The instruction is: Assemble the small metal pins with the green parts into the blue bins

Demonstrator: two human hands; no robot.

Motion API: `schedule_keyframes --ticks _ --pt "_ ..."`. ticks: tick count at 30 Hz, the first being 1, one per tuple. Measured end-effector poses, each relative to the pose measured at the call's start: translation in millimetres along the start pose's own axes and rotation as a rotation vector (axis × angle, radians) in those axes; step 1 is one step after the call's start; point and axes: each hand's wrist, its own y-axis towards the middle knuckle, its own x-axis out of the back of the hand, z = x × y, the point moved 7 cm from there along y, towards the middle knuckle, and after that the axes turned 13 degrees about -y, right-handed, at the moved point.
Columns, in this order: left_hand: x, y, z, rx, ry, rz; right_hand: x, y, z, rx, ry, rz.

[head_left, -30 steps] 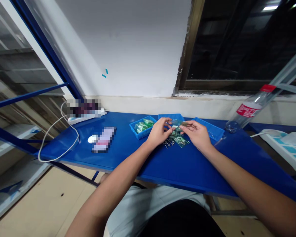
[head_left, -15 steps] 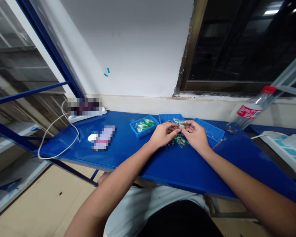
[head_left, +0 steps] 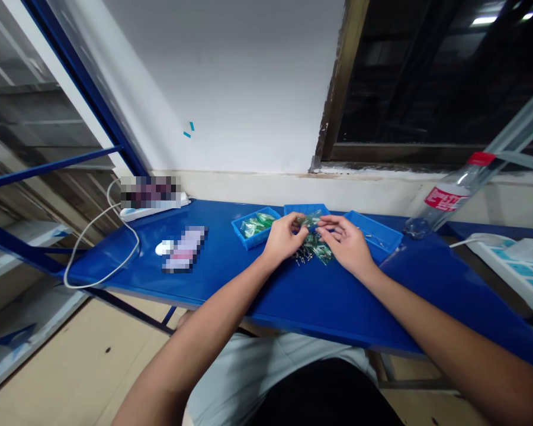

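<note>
My left hand (head_left: 285, 238) pinches a small clear plastic bag (head_left: 310, 219) above the table. Close by on the right, my right hand (head_left: 345, 244) has its fingers curled inward at the bag's edge; whatever lies between thumb and fingertips is too small to make out. Under both hands a loose pile of small green pieces with metal pins (head_left: 320, 251) lies on the blue table (head_left: 306, 302). Behind the left hand stands a blue tray of green bagged pieces (head_left: 258, 223). A second blue tray (head_left: 299, 209) is partly hidden by the hands.
A third blue tray (head_left: 384, 241) holds a few thin metal pieces at the right. Beyond it a clear bottle with a red cap (head_left: 448, 195) leans by the window. Power strips (head_left: 160, 207) lie at both sides, and a white cable (head_left: 135, 245) loops over the left edge.
The hands have drawn slightly apart at the fingertips. The bag has shifted a little left with my left hand, and more of the pile shows between the hands.
</note>
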Motion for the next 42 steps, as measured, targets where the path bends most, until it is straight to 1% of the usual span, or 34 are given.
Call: schedule_keyframes --ticks 2,3,4,6,8,10,13,14,16,18,19,21,23,25,28,30,31,32,34,36,38,40,42 --pt "-1.7 0.2 1.6 0.017 -0.016 0.03 9.2 1.9 -3.5 -0.011 -0.064 -0.105" --pt "-3.5 0.0 1.7 0.019 -0.032 0.055 11.1 2.6 -5.5 -0.017 -0.074 -0.125" --pt "-5.6 -0.3 1.6 0.019 -0.051 0.082 10.2 3.2 -8.0 -0.03 -0.059 -0.109" --pt "-9.4 -1.0 0.7 0.012 -0.09 0.127 2.4 3.5 -13.7 -0.077 0.02 -0.008" --pt "-11.0 -1.4 -1.2 0.0 -0.123 0.144 -5.0 2.6 -18.2 -0.131 0.095 0.077" --pt "-8.4 -1.0 -4.0 -0.01 -0.134 0.105 -4.5 2.6 -20.9 -0.16 0.118 0.06" --pt "-1.0 -0.9 -8.9 -0.001 -0.102 0.002 3.8 3.3 -22.5 -0.159 0.084 -0.036" --pt "-1.5 -1.3 -10.6 0.008 -0.095 0.007 5.8 3.2 -22.0 -0.149 0.058 -0.048" --pt "-7.9 -3.0 -13.6 0.03 -0.113 0.085 8.5 2.4 -17.0 -0.096 -0.034 -0.054" --pt "-15.6 -5.5 -15.0 0.052 -0.159 0.178 9.2 0.7 -6.2 0.002 -0.164 -0.043" --pt "-17.5 -6.3 -14.9 0.06 -0.172 0.201 8.2 -0.5 0.4 0.057 -0.223 -0.029" --pt "-17.0 -6.5 -13.7 0.058 -0.146 0.2 3.7 -2.6 12.5 0.154 -0.291 0.026" --pt "-14.0 -5.3 -12.7 0.037 -0.078 0.19 -1.2 -3.7 18.9 0.197 -0.296 0.091" --pt "-11.6 -3.9 -11.6 0.025 -0.027 0.196 -1.3 -2.6 17.6 0.169 -0.275 0.097" --pt "-10.5 -2.5 -8.7 0.049 -0.027 0.212 7.3 1.2 4.6 0.053 -0.238 -0.011" --pt "-12.3 -2.6 -5.8 0.077 -0.079 0.228 12.1 2.8 -5.2 -0.004 -0.202 -0.078" --pt "-14.4 -3.0 -4.0 0.09 -0.119 0.246 12.6 3.5 -9.5 -0.024 -0.174 -0.089" --pt "-16.7 -3.6 -2.1 0.101 -0.164 0.263 11.4 4.0 -13.3 -0.042 -0.139 -0.08" --pt "-20.6 -4.6 2.3 0.121 -0.255 0.282 5.8 4.6 -18.0 -0.073 -0.058 -0.015" --pt "-20.6 -5.0 7.6 0.144 -0.308 0.254 1.5 4.4 -18.9 -0.102 0.007 0.039" --pt "-17.2 -5.3 12.2 0.175 -0.298 0.2 2.5 4.3 -17.6 -0.128 0.034 0.036" --pt "-13.3 -6.1 13.2 0.201 -0.242 0.163 9.0 4.4 -15.7 -0.145 0.013 -0.025" --pt "-12.1 -7.6 10.3 0.228 -0.201 0.172 16.7 3.8 -13.2 -0.144 -0.037 -0.099"
